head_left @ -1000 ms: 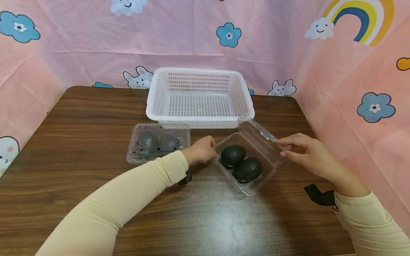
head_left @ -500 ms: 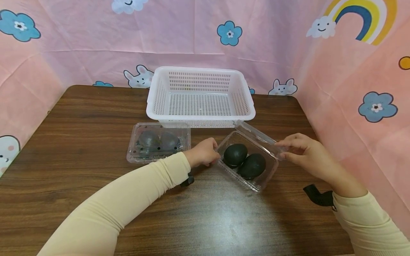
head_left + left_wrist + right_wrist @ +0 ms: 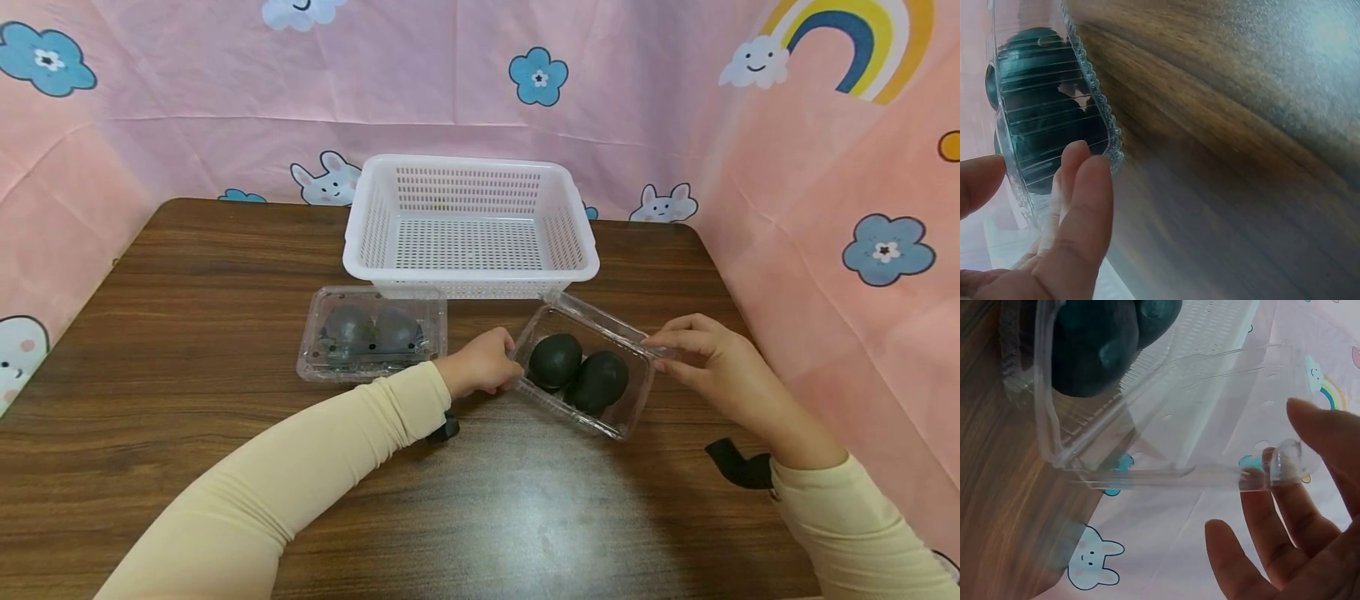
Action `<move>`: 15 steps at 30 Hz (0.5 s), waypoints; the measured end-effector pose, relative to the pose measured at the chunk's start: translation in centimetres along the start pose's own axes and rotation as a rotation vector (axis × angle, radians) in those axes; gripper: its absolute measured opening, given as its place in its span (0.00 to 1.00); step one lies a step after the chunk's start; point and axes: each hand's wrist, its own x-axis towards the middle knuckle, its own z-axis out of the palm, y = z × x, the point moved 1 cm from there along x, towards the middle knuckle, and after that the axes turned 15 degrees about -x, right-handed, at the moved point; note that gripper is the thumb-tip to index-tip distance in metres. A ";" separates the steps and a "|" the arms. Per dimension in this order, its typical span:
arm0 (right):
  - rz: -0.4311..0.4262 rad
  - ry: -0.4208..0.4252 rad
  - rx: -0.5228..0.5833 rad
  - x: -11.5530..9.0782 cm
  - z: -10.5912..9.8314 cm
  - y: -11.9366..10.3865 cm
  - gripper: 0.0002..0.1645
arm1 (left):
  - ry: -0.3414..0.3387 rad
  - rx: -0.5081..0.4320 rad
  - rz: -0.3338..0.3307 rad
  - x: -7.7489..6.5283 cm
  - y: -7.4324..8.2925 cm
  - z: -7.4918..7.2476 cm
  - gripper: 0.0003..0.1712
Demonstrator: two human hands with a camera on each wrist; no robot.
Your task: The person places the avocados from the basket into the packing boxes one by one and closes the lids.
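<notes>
In the head view a clear plastic clamshell box [image 3: 635, 393] stands right of centre with its hinged lid [image 3: 600, 320] raised. Two dark green avocados [image 3: 597, 382] lie side by side inside. My left hand [image 3: 483, 364] pinches the box's left end; in the left wrist view its thumb [image 3: 982, 178] is at the rim and its fingers lie against the outer wall. At the far right, my right hand [image 3: 716, 367] holds the lid's free end. The right wrist view shows that clear lid [image 3: 1210, 425] between the thumb and fingers.
A second clear clamshell box [image 3: 315, 333], closed over two dark fruits, lies to the left beside my left forearm. Behind both boxes stands a white perforated basket [image 3: 472, 276]. The wooden table [image 3: 187, 333] ends at patterned cloth walls [image 3: 405, 75] at the back and sides.
The lid has swung lower, from steeply raised towards the box. The box and its avocados have shifted slightly right and away, my left hand moving along with them.
</notes>
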 end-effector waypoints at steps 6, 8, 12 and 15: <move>-0.040 0.032 -0.031 -0.3 0.6 0.1 0.19 | -0.006 -0.026 -0.003 0.0 -0.2 0.1 0.22; -0.068 0.044 -0.056 -0.3 0.9 0.2 0.20 | -0.008 -0.034 0.000 -0.1 -0.2 0.2 0.22; -0.123 0.072 -0.100 -0.3 1.3 0.4 0.20 | -0.002 -0.043 0.009 0.0 -0.3 0.3 0.23; -0.141 0.088 -0.120 -0.3 1.5 0.5 0.21 | 0.003 -0.040 0.015 0.2 -0.5 0.4 0.22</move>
